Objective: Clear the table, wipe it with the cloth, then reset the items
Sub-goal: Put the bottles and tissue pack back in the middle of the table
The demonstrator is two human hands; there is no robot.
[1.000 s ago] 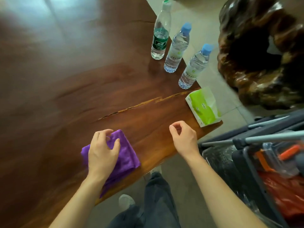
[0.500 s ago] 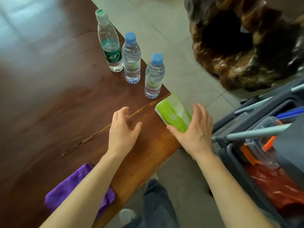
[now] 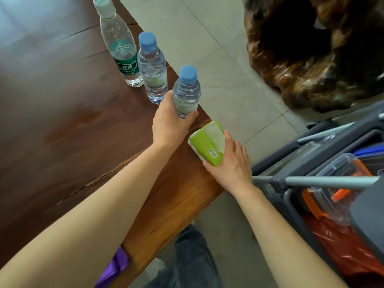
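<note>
Three water bottles stand in a row along the right edge of the dark wooden table [image 3: 62, 113]. My left hand [image 3: 169, 123] is wrapped around the nearest blue-capped bottle [image 3: 187, 90]. A second blue-capped bottle [image 3: 152, 67] and a taller green-labelled bottle [image 3: 120, 46] stand behind it. My right hand [image 3: 232, 165] grips a green and white tissue pack [image 3: 208, 142] at the table's corner. The purple cloth [image 3: 116, 267] lies at the near edge, mostly hidden under my left forearm.
A grey cleaning cart [image 3: 324, 183] with metal handles, a clear lidded box and a red bag stands right of the table. A large carved wooden root stool [image 3: 311, 48] sits on the tiled floor at the upper right. My legs show below the table edge.
My left hand left the purple cloth, reached forward and closed on the nearest bottle. My right hand moved onto the tissue pack and gripped it. The view shifted right.
</note>
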